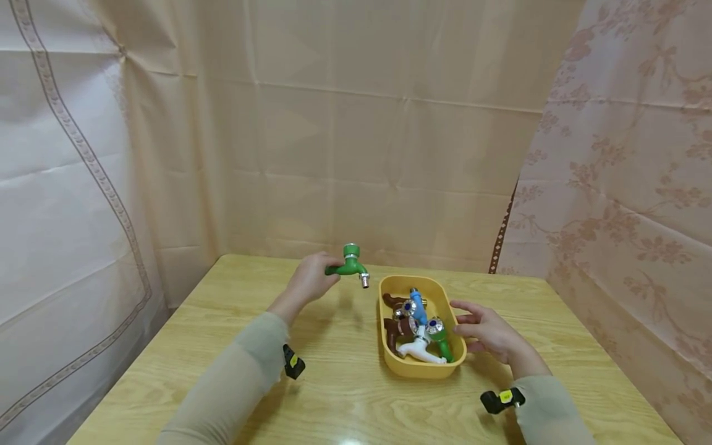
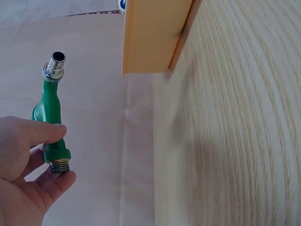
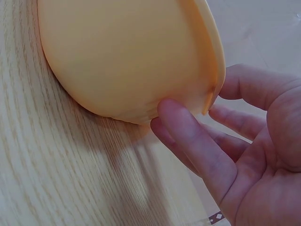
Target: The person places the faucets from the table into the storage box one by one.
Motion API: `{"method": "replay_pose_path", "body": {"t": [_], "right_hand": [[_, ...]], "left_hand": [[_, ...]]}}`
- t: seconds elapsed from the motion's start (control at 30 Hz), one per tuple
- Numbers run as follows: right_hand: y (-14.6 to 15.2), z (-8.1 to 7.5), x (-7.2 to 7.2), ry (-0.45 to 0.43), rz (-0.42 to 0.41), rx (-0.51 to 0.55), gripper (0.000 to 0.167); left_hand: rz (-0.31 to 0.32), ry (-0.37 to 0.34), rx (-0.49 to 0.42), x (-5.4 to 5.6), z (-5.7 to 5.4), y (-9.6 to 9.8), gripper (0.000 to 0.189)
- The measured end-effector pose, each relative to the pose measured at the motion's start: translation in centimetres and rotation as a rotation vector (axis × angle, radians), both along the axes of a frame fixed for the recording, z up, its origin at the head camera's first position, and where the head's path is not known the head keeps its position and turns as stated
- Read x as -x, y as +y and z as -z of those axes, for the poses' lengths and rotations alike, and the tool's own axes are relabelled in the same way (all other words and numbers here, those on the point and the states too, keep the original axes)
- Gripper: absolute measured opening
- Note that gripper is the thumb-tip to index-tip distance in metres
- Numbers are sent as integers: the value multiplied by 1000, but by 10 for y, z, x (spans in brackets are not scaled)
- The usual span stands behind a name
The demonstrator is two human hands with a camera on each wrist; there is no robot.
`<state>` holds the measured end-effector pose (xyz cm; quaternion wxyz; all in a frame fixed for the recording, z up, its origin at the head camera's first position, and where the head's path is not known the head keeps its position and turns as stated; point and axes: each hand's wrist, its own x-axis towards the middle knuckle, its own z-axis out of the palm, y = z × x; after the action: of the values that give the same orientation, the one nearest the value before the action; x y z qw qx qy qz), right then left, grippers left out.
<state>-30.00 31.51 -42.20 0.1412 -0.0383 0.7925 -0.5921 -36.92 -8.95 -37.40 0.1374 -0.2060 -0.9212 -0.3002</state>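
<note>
My left hand (image 1: pixel 313 278) holds a green faucet (image 1: pixel 350 267) up above the table, left of the yellow bin. Thumb and fingers pinch it near its threaded inlet, and the silver spout points down to the right. In the left wrist view the green faucet (image 2: pixel 51 110) shows its brass-coloured thread and metal nozzle. My right hand (image 1: pixel 492 334) is at the right side of the yellow bin (image 1: pixel 419 369), its fingers spread and loosely bent, with fingertips against the outer wall and rim. Inside the bin lie brown faucets (image 1: pixel 393 337), a blue faucet (image 1: pixel 418 308), a white faucet (image 1: pixel 421 351) and another green faucet (image 1: pixel 443 346).
The wooden table (image 1: pixel 334 395) carries the bin right of its middle. A beige curtain (image 1: pixel 361 136) hangs behind the table's far edge, with patterned cloth (image 1: pixel 639 185) on the right and white cloth (image 1: pixel 61 185) on the left.
</note>
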Motion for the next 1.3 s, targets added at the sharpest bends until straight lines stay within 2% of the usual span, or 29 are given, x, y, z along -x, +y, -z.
{"method": "replay_pose_path", "body": {"t": [0.37, 0.57, 1.07, 1.3], "right_hand": [[-2, -5, 0, -11, 16, -19, 73], [-2, -5, -1, -8, 17, -18, 73], [-1, -2, -1, -11, 13, -9, 72], [-1, -2, -1, -7, 11, -12, 73]], "left_hand": [[11, 16, 1, -7, -3, 6, 31], [17, -9, 14, -9, -4, 11, 34], [102, 18, 50, -19, -4, 31, 29], [149, 26, 96, -24, -3, 44, 27]]}}
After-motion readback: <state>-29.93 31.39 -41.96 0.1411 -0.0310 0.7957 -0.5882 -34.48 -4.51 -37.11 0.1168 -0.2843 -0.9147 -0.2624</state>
